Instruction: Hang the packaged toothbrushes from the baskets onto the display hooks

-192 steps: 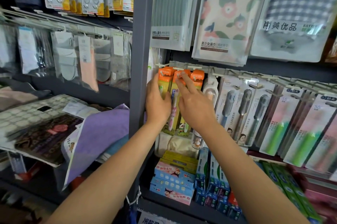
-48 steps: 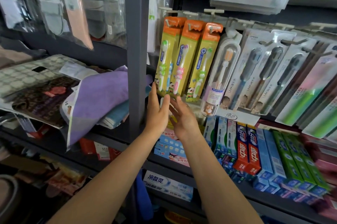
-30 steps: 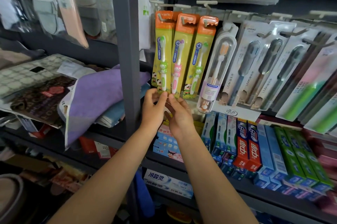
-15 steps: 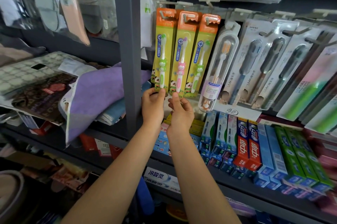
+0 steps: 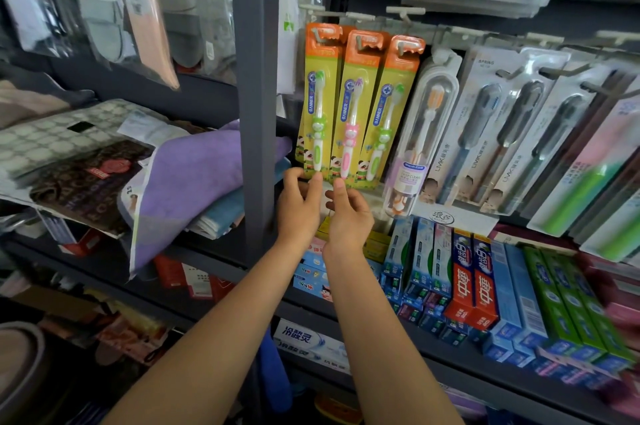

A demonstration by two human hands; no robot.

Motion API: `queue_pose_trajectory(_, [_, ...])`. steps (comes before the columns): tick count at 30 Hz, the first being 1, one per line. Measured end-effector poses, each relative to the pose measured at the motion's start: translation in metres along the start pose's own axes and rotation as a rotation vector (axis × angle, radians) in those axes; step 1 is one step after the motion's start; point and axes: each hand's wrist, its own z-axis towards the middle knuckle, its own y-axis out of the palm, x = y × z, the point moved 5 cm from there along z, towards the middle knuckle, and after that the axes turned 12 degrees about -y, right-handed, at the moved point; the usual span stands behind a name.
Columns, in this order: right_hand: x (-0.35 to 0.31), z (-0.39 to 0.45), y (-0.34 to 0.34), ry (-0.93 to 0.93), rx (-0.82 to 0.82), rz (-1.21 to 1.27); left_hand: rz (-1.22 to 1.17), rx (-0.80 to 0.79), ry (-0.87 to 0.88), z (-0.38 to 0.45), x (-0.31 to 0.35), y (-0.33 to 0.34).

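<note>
Up at the rack, we had our left hand [image 5: 298, 206] pinching the bottom edge of the leftmost yellow toothbrush pack [image 5: 318, 102], thumb and fingertips closed on the card. Our right hand [image 5: 349, 217] pinched the bottom of the middle pack [image 5: 353, 109], the one with the pink brush, thumb on its front. A third pack [image 5: 389, 113], with a green brush, hung just beside it, touched by neither hand. All three hung upright from the display hooks [image 5: 320, 35] by their orange tops, side by side. To their right hung a clear-cased orange brush [image 5: 424, 134] and then grey brush packs [image 5: 485, 134]. Boxed toothpaste [image 5: 474, 286] stood on the shelf below. Left of the dark upright post [image 5: 258, 95] lay a folded purple cloth [image 5: 194, 179].
</note>
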Motion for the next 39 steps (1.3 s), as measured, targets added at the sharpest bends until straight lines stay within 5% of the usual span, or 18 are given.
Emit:
queue_pose_trajectory(30, [-0.012,-0.014,-0.012,0.066,-0.132,-0.164,-0.026,-0.096,-0.028,-0.001,0.015,-0.001])
queue_pose_trajectory(35, [-0.055,-0.028,-0.028,-0.174,-0.187,-0.254,-0.006,-0.159,0.072,-0.004,0.033,-0.004])
queue_pose_trajectory(39, [-0.101,-0.023,0.003,-0.389,-0.455,-0.159,-0.022,-0.099,0.144,0.0,0.057,-0.001])
